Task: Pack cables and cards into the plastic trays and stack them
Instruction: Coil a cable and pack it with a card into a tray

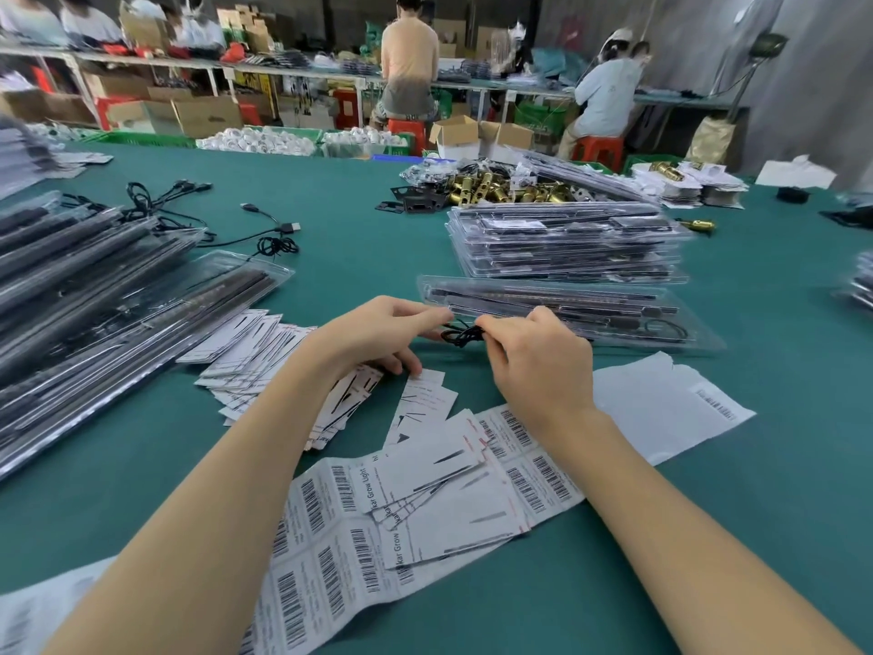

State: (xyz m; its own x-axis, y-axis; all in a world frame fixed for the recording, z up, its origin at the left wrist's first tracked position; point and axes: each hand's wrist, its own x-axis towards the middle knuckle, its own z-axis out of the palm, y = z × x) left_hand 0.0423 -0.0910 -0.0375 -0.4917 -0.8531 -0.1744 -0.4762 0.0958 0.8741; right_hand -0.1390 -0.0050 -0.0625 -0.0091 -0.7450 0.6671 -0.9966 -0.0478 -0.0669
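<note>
Both hands, left hand (378, 330) and right hand (538, 356), pinch one small coiled cable (460, 334) just at the near edge of the open tray (557, 307). That tray's long axis runs left to right (beyond the fingers), so the cable seems bound forward into it.

The white cards (425, 484) read "Grow Light" (brand partly cut, ending "kar"); barcode sheet (330, 560) digits are illegible.

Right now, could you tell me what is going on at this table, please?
A person is packing at a green table. Both hands, the left hand and the right hand, pinch a small coiled black cable at the near edge of an open plastic tray. Printed cards and barcode label sheets lie in front. Filled trays sit stacked behind and at the left.
</note>
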